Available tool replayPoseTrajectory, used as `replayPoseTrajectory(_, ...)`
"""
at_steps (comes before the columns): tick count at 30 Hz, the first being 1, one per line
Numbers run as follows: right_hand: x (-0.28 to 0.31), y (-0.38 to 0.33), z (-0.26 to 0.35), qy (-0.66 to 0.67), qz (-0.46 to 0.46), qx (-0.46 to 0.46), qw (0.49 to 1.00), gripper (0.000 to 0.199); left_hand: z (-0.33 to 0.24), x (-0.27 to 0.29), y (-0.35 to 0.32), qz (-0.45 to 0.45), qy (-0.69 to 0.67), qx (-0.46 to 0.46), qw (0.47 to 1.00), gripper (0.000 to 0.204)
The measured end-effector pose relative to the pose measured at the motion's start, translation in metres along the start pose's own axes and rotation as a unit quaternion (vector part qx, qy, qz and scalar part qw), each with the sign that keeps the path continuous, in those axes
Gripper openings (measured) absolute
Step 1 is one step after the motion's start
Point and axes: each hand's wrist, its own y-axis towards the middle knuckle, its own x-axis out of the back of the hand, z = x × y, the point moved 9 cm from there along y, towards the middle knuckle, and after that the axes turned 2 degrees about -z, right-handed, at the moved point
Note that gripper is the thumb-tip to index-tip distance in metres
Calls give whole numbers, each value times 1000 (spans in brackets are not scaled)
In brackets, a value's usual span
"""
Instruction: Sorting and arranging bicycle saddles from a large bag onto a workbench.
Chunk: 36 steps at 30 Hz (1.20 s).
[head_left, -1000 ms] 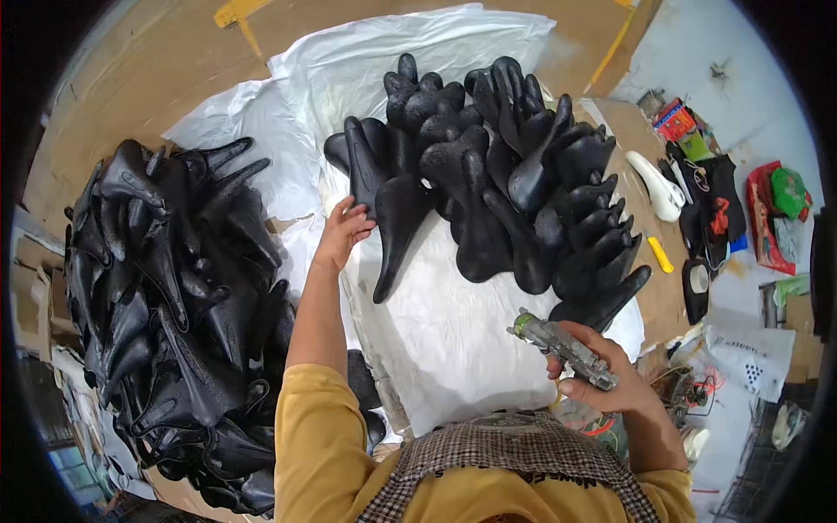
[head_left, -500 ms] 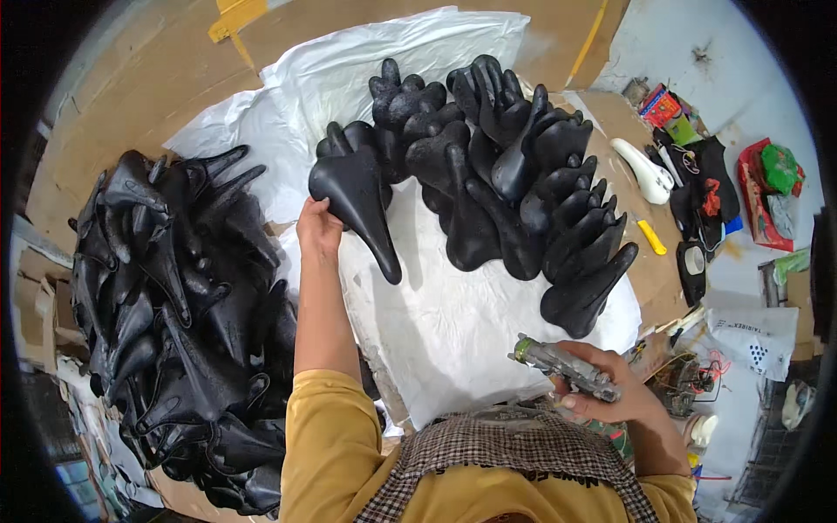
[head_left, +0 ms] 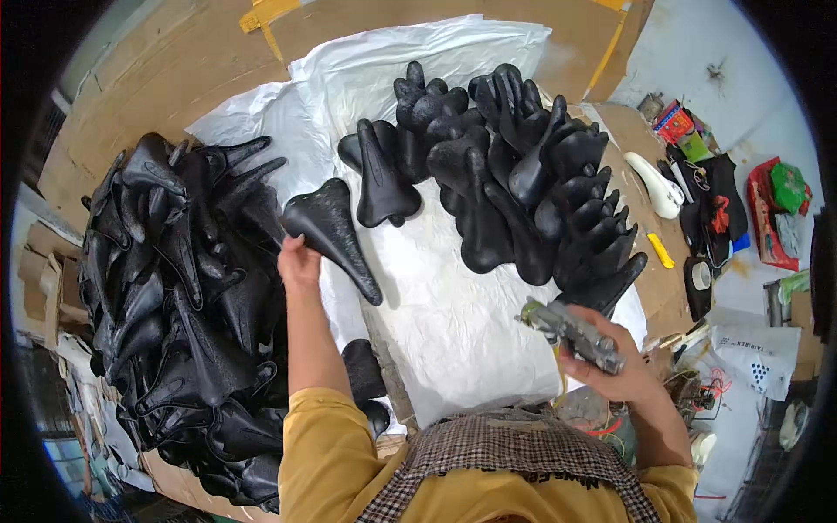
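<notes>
My left hand pinches the broad end of a black bicycle saddle. Its narrow nose points toward me and to the right, over the white sheet. My right hand is closed round a grimy grey hand tool with a greenish tip, whose exact kind I cannot make out. That tip points left, away from the held saddle. Just beyond the held saddle, another black saddle lies with its nose away from me. A curved group of black saddles covers the far and right parts of the sheet.
A large heap of black saddles rises at the left. On the cardboard at the right lie a white saddle and a yellow cutter. Further right are a red bag, a white packet and loose wires.
My left hand and the saddle in it have moved left and nearer, uncovering more of a saddle behind. The right hand's tool has shifted slightly up. The whole view has swung a little.
</notes>
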Motion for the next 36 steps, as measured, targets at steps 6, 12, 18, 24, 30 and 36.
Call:
replayPoseTrajectory(6, 30, 29, 43, 124, -158, 81, 976, 62, -33, 16, 18, -21, -1, -36, 999, 51)
replayPoseTrajectory(12, 25, 30, 26, -13, -69, 35, 997, 58, 34, -39, 76, -5, -13, 31, 999, 37)
replayPoseTrajectory(18, 41, 27, 41, 122, -153, 64, 979, 69, 80, -47, 123, -3, 22, 48, 999, 34)
replayPoseTrajectory(24, 45, 30, 24, 72, -135, 43, 987, 75, 100, -55, 106, -34, 371, 98, 923, 42)
replayPoseTrajectory(30, 16, 47, -4, 86, -34, -22, 995, 62, 79, -44, 59, -17, 202, 42, 978, 40)
replayPoseTrajectory(36, 30, 69, 21, 50, -86, 41, 994, 63, -20, 24, 17, -97, 114, -84, 985, 40)
